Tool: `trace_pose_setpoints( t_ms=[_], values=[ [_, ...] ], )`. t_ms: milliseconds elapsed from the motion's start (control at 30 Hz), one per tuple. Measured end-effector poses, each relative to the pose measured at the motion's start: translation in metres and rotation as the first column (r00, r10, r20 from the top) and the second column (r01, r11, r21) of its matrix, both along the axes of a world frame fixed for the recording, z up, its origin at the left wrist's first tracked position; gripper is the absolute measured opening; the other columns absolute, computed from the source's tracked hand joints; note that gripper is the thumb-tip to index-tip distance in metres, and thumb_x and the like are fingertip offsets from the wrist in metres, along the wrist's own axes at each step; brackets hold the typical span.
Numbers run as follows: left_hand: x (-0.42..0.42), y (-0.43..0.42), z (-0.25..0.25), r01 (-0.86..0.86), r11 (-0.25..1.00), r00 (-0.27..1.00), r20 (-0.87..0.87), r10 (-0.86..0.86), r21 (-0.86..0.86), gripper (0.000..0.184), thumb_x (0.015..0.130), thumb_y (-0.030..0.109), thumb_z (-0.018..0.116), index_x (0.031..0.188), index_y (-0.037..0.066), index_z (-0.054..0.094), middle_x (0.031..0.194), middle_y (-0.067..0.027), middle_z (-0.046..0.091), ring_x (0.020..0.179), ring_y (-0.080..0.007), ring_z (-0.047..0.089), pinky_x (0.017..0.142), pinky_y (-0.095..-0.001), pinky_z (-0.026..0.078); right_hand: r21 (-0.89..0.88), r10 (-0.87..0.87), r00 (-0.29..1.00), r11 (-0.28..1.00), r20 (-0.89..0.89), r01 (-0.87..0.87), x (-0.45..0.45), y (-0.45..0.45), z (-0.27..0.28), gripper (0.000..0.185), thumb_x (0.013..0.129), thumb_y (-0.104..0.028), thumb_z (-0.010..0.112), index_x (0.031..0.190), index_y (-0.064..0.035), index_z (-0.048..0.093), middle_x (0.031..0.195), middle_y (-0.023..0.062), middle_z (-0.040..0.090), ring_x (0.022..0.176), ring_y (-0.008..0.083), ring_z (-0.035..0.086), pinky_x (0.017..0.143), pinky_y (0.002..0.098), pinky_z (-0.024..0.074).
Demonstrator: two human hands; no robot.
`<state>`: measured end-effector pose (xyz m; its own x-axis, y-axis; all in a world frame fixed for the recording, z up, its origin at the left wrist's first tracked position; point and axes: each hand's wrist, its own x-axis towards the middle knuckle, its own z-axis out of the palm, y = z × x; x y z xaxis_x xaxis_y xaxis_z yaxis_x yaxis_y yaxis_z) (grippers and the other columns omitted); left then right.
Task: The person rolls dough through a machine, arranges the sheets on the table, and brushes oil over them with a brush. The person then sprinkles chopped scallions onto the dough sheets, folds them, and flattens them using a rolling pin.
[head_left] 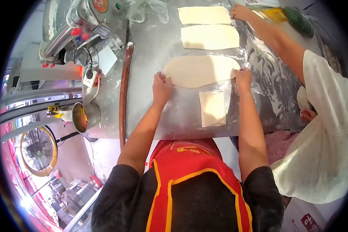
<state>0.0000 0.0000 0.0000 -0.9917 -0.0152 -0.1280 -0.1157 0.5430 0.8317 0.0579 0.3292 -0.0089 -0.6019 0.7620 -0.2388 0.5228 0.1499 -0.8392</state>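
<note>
A long flat sheet of dough [201,70] lies across the metal table between my hands. My left hand [162,88] is closed at the sheet's left end, fingers pinched at its edge. At the right end my right hand [243,80] pinches the dough's corner, which is slightly lifted. Beyond it are two more flat dough sheets, the nearer one [210,37] and the farther one [204,15]. A folded square piece of dough [213,109] rests on the near side, close to my right forearm.
A co-worker's hand [241,12] touches the farthest sheet's right side. A brown rod [125,89] runs along the table's left part. Beyond it stand a metal machine [75,29], a power strip [90,78] and a metal pot [86,117]. Flour covers the metal table [147,116] at right.
</note>
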Motion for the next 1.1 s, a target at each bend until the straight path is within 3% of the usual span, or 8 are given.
trace_pose_setpoints(
  t_ms=[67,167,300,433,633,767,900,1100],
  values=[
    [-0.011,-0.001,0.005,-0.103,0.989,0.98,0.183,0.082,0.107,0.045,0.08,0.02,0.066,0.112,-0.009,0.053,0.099,-0.0169,0.064,0.088,-0.0238,0.061,0.082,-0.0323,0.048,-0.163,-0.035,0.999,0.986,0.032,0.039,-0.003,-0.011,0.016,0.034,0.074,-0.017,0.071,0.103,-0.002,0.062,0.097,0.0121,0.065,0.087,0.027,0.063,0.078,0.0359,0.0488],
    [-0.032,0.01,0.009,-0.109,0.965,0.909,0.417,0.0,0.237,0.033,0.08,0.019,0.065,0.1,-0.007,0.061,0.087,-0.0128,0.065,0.079,-0.0196,0.061,0.075,-0.0315,0.048,0.309,0.194,0.981,0.933,-0.003,-0.184,-0.014,-0.021,0.021,0.031,0.071,-0.014,0.07,0.098,-0.0035,0.062,0.089,0.0109,0.064,0.081,0.0259,0.062,0.074,0.0354,0.0488],
    [-0.025,0.011,0.014,-0.047,0.978,0.968,0.251,-0.006,0.205,0.026,0.081,0.02,0.065,0.093,-0.003,0.063,0.082,-0.0103,0.066,0.076,-0.0177,0.06,0.071,-0.031,0.047,0.263,0.409,0.878,0.901,-0.247,-0.345,-0.026,-0.101,0.055,0.023,0.074,-0.006,0.062,0.096,-0.0023,0.06,0.081,0.0134,0.06,0.072,0.0256,0.059,0.069,0.0348,0.0478],
    [-0.026,0.009,0.015,0.001,0.982,0.987,0.16,-0.032,0.189,0.024,0.082,0.019,0.064,0.094,-0.002,0.062,0.085,-0.0125,0.066,0.078,-0.0214,0.062,0.072,-0.0326,0.048,0.222,0.611,0.782,0.785,-0.122,-0.578,-0.037,-0.132,0.021,0.031,0.08,-0.008,0.061,0.109,0.0005,0.059,0.101,0.0183,0.064,0.09,0.0295,0.064,0.081,0.0355,0.05],
    [-0.012,0.059,0.054,0.156,0.956,0.985,0.032,-0.169,0.248,0.027,0.084,0.018,0.063,0.103,0.0,0.058,0.096,-0.015,0.063,0.079,-0.0241,0.065,0.069,-0.0343,0.051,-0.418,0.365,0.909,0.808,-0.201,-0.416,-0.023,-0.101,0.035,0.031,0.094,-0.018,0.051,0.114,0.0042,0.058,0.102,0.0132,0.065,0.084,0.0179,0.063,0.078,0.0297,0.0496],
    [-0.005,0.099,0.055,0.318,0.933,0.948,-0.027,-0.318,0.17,0.03,0.087,0.017,0.062,0.112,0.002,0.056,0.108,-0.0141,0.06,0.089,-0.0213,0.062,0.073,-0.0331,0.051,-0.481,0.303,0.934,0.8,-0.189,-0.358,-0.018,-0.082,0.03,0.031,0.093,-0.019,0.052,0.113,0.0029,0.058,0.092,0.0111,0.065,0.075,0.0141,0.059,0.073,0.0283,0.0496],
    [-0.011,0.091,0.039,0.336,0.866,0.804,-0.366,-0.469,-0.371,0.035,0.083,0.014,0.062,0.114,0.0,0.056,0.123,-0.0153,0.053,0.114,-0.0301,0.052,0.093,-0.0395,0.043,-0.22,0.401,0.914,0.888,-0.064,-0.405,-0.019,-0.082,0.046,0.03,0.085,-0.017,0.062,0.109,0.0021,0.059,0.089,0.0124,0.066,0.077,0.0179,0.062,0.072,0.0295,0.0499],
    [-0.009,0.089,0.017,0.355,0.774,0.699,-0.401,-0.592,-0.524,0.042,0.082,0.015,0.062,0.121,0.002,0.055,0.132,-0.0146,0.05,0.124,-0.0315,0.044,0.1,-0.0421,0.036,0.257,0.388,0.918,0.882,0.08,-0.395,-0.023,-0.083,0.041,0.045,0.074,-0.015,0.074,0.11,0.0043,0.055,0.098,0.0179,0.065,0.089,0.0305,0.064,0.079,0.0377,0.0495]
  ],
)
